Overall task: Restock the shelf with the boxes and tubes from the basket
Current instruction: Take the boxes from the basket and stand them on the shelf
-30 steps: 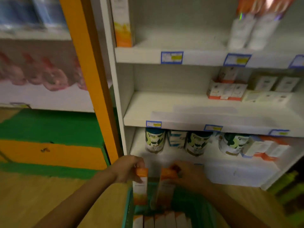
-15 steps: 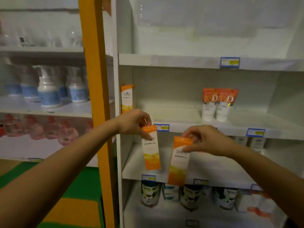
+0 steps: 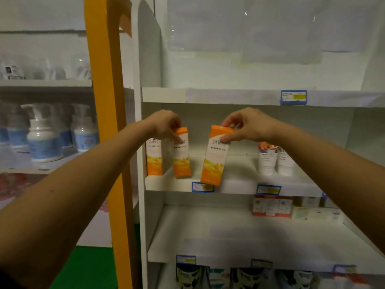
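My left hand grips the top of an orange-and-white box, whose base is at the front of the white shelf, right beside an identical box standing at the shelf's left end. My right hand pinches the top of a second orange-and-white box; it hangs tilted, its bottom overlapping the shelf's front edge. Two white tubes with orange tops stand further right on the same shelf. The basket is out of view.
An orange upright post stands left of the white shelf unit. White bottles fill the neighbouring shelves on the left. Small boxes sit on the shelf below, tins on the lowest one. Blue price tags line the shelf edges.
Both hands lifted a box each out of the basket and carried them up to the shelf. The left box now stands beside the box at the shelf's left end.
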Demonstrator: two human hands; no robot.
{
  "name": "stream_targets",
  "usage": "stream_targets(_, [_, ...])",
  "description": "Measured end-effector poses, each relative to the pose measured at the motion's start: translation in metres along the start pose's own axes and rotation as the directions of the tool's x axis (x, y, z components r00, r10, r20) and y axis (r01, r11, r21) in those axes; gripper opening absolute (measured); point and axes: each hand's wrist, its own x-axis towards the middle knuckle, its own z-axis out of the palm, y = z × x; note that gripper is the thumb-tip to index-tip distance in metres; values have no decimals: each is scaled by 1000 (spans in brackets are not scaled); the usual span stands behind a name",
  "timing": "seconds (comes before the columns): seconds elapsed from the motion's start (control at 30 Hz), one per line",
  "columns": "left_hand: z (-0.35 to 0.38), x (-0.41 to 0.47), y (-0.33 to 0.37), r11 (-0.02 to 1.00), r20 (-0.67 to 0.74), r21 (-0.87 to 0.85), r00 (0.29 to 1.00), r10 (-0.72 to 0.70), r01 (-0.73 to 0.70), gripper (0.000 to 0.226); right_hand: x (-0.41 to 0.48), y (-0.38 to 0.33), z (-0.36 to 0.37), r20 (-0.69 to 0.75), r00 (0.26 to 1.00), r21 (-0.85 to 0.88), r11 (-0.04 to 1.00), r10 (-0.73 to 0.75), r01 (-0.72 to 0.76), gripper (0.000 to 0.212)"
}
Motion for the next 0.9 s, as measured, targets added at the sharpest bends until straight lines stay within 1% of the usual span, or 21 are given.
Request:
stream_targets(0.17, [14, 22, -14, 992, -47, 126, 999, -7, 13, 49, 33, 12, 9, -78, 997, -38, 999, 11, -14, 40])
stream_targets(0.3, [28, 35, -19, 989, -44, 150, 999, -6, 13, 48, 53, 22, 22, -145, 989, -95, 994, 39, -53, 42])
stream_targets(0.43, [35, 48, -15, 981, -43, 196, 999, 11, -2, 46, 68, 28, 36, -172, 984, -112, 991, 53, -73, 42])
stream_targets(0.5, [35, 54, -14, 972, -23, 233, 1000, 10, -5, 45, 76, 30, 41, -177, 982, -106, 990, 71, -90, 42])
stream_targets(0.57, [36, 60, -15, 963, -5, 269, 1000, 6, -4, 38, 84, 32, 46, -188, 978, -93, 990, 86, -105, 42])
stream_targets(0.67, [38, 66, -19, 961, 4, 275, 1000, -12, 11, 31, 94, 32, 53, -203, 973, -57, 991, 107, -121, 44])
stream_targets(0.77, [41, 65, -19, 954, 7, 299, 1000, -23, 20, 33, 101, 31, 61, -206, 971, -27, 991, 125, -134, 42])
stream_targets(0.9, [46, 60, -20, 901, -18, 434, 1000, -21, 26, 37, 111, 35, 75, -223, 962, -23, 986, 159, -168, 40])
